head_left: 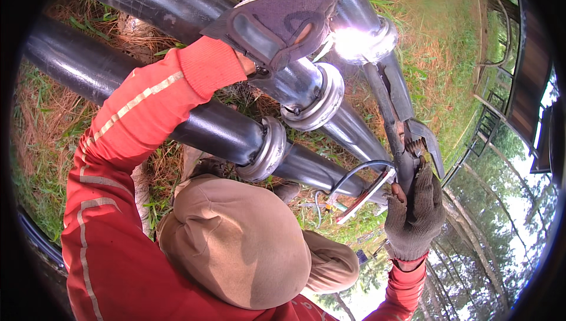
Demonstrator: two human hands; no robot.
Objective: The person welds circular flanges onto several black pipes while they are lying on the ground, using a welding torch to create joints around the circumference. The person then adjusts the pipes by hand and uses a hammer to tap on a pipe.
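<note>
Head — dark tool (405, 167), inside right grip (415, 218)

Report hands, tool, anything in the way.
Right hand closed on dark tool. Left hand by the bright glare, grip unclear. Glare hides part of the pipe collar.

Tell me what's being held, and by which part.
The right hand grips a long dark tool around its lower end, away from the bright arc. Whether the gloved left hand holds anything cannot be told.

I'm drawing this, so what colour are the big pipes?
The big pipes are shiny black, seen best in the head view.
</note>
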